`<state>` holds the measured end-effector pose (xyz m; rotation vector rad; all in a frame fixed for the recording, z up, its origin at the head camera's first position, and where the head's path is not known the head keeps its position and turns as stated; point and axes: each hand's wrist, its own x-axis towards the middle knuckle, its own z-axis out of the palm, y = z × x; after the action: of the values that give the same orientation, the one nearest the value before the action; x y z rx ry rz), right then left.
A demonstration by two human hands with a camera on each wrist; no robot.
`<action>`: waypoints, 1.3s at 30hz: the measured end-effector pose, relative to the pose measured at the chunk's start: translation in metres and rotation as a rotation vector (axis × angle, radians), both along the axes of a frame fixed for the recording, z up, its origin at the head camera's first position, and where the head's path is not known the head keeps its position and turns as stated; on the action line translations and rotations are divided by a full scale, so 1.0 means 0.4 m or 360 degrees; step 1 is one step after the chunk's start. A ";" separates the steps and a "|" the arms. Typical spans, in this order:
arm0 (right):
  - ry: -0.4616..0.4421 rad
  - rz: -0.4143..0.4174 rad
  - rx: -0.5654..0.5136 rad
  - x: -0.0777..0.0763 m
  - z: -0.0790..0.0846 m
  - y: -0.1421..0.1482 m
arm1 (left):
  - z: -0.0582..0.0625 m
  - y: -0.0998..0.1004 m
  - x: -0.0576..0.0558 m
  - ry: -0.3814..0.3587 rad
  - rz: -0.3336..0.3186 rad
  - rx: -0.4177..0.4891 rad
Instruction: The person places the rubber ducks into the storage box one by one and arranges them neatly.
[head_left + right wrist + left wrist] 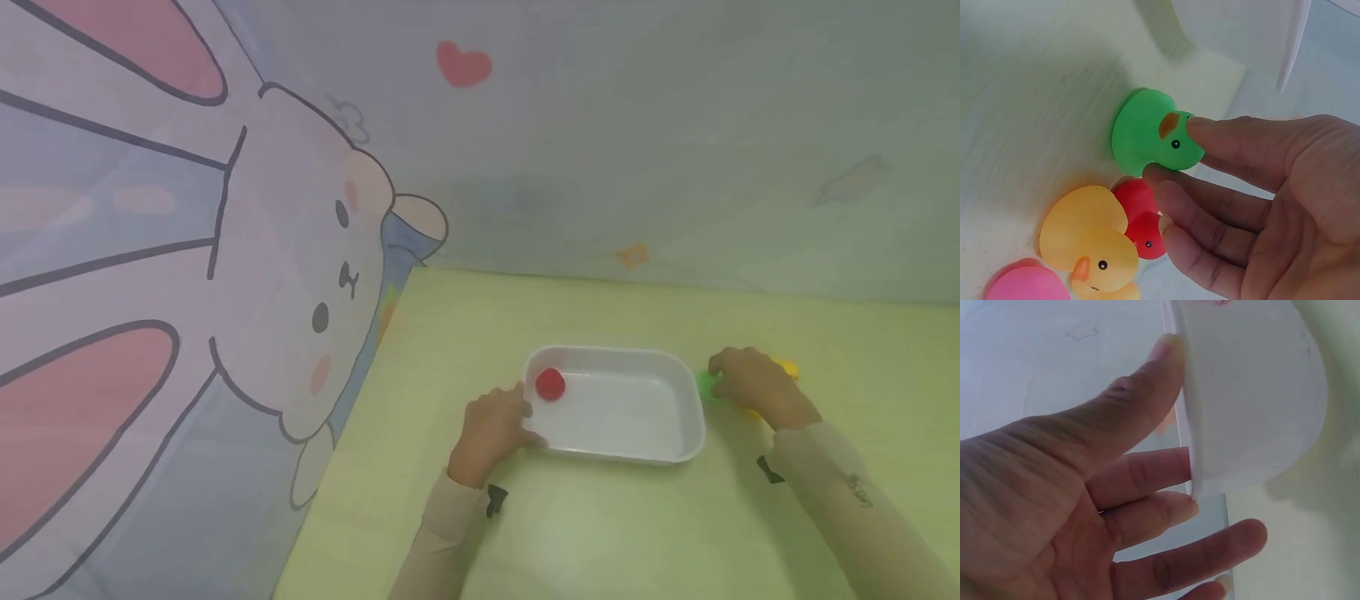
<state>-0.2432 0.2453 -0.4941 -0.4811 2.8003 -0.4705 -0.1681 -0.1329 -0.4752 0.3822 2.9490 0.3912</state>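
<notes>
Left hand (491, 429) on the white tray (626, 417), right hand (757, 387) on the green toy duck (1141, 134).
Nearest me on the pale green table (600, 525), I have the left hand at the tray's 8-to-9 o'clock, thumb and fingers gripping its end wall. Inside the tray, toward 10 o'clock, is a small red toy (551, 384). Just outside the tray at 3 o'clock, my right hand pinches the green duck, thumb on its head and forefinger against its side. In my right wrist view, a red toy duck (1149, 237) lies at the green one's 6 o'clock, with a yellow toy duck (1088, 228) at 7 and a pink toy (1029, 287) farther that way. Beyond the table, I see a printed rabbit (300, 258) toward the tray's 10 o'clock and a red heart (463, 65) at 11.
</notes>
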 end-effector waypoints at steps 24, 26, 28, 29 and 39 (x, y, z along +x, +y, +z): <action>0.0073 -0.0027 -0.0091 -0.002 0.151 -0.030 | 0.005 0.018 -0.010 -0.0045 0.0009 0.0006; 0.0062 -0.0009 -0.0130 -0.001 0.177 -0.049 | 0.007 0.017 -0.013 -0.0050 0.0013 0.0019; 0.0033 0.0002 -0.0185 0.002 0.196 -0.067 | 0.006 0.017 -0.015 -0.0056 0.0014 0.0022; 0.0042 0.0015 -0.0196 0.002 0.202 -0.076 | 0.006 0.016 -0.014 -0.0062 0.0016 0.0029; 0.0186 0.0199 -0.0248 -0.015 0.207 -0.185 | 0.023 0.011 0.000 -0.0046 0.0023 0.0027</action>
<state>-0.2491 0.1712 -0.4113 -0.7345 2.8339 -0.6563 -0.1681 -0.1285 -0.4662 0.3542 2.9239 0.4197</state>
